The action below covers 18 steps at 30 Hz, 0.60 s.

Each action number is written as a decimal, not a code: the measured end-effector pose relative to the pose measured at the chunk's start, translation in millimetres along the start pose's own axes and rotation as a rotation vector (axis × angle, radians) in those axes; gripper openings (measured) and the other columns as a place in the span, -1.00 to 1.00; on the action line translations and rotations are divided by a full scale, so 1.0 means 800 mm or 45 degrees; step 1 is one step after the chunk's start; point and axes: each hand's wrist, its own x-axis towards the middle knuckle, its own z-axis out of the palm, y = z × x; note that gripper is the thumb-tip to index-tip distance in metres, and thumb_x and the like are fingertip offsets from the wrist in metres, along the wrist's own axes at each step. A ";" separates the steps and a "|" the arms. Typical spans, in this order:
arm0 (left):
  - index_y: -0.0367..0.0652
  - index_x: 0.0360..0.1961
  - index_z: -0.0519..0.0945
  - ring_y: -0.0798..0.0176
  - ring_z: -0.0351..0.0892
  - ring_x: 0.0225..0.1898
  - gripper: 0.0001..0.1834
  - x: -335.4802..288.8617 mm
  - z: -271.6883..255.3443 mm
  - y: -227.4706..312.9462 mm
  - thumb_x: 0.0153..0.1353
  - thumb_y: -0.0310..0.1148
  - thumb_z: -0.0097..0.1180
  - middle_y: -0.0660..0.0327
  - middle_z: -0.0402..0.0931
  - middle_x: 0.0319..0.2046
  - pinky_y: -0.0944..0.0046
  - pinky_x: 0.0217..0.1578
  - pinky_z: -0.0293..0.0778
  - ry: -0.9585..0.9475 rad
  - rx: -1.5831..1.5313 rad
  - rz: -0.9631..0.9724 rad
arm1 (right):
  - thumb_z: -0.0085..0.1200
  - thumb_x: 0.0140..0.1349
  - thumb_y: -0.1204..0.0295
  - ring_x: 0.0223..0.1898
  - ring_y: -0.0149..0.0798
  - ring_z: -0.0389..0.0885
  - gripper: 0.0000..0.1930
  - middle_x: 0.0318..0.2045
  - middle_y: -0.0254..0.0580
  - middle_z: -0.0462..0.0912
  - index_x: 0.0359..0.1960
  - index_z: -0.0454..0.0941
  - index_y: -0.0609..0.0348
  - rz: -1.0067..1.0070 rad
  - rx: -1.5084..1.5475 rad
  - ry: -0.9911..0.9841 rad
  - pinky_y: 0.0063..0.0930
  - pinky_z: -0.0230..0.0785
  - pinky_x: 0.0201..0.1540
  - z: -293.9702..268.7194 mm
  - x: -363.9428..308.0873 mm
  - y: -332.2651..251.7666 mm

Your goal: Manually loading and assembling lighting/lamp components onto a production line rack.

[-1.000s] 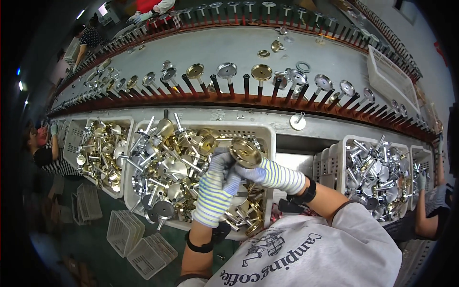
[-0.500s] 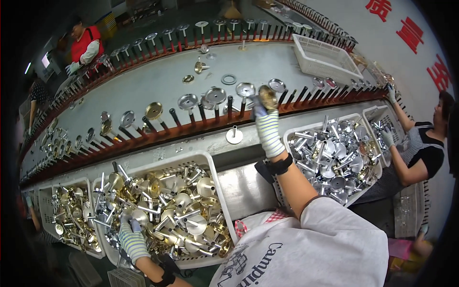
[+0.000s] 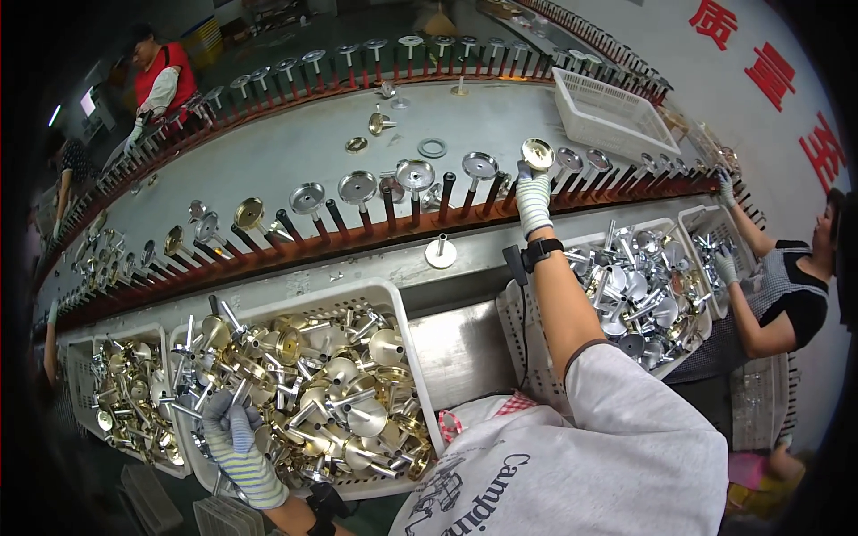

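My right hand [image 3: 534, 204], in a striped glove, is closed round the stem of a gold-coloured metal disc part [image 3: 537, 154]. It is at the near row of black-tipped pegs [image 3: 449, 192], its disc face up. Whether the stem sits on a peg is hidden by the hand. My left hand [image 3: 239, 442], gloved alike, is over the left side of a white basket [image 3: 402, 330] heaped with gold and silver stemmed discs. Its fingers are closed on the stem of a metal disc part [image 3: 241, 391] that shows just above them.
A silver-filled basket [image 3: 679, 353] stands to the right. On the ledge lies a loose stemmed disc [image 3: 440, 252]. A white crate [image 3: 617, 116] and a metal ring [image 3: 432, 147] rest on the grey table. Co-workers are at the right [image 3: 786, 286] and far left [image 3: 165, 80].
The near row of pegs and discs has shifted left. My right hand has moved right with its disc, now turned face up. My left hand has drawn slightly left, a stemmed part now showing at its fingers.
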 end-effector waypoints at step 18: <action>-0.23 -0.13 0.43 0.40 0.44 -0.52 -0.77 -0.053 0.049 0.013 0.17 -0.49 0.02 0.16 0.50 -0.39 0.42 -0.50 0.42 -0.438 -0.708 -0.256 | -0.09 0.26 0.21 -0.08 -0.30 0.47 -0.59 -0.16 -0.15 0.56 -0.01 0.43 0.27 -0.237 0.186 -1.491 -0.50 0.26 0.01 -0.036 -0.182 -0.176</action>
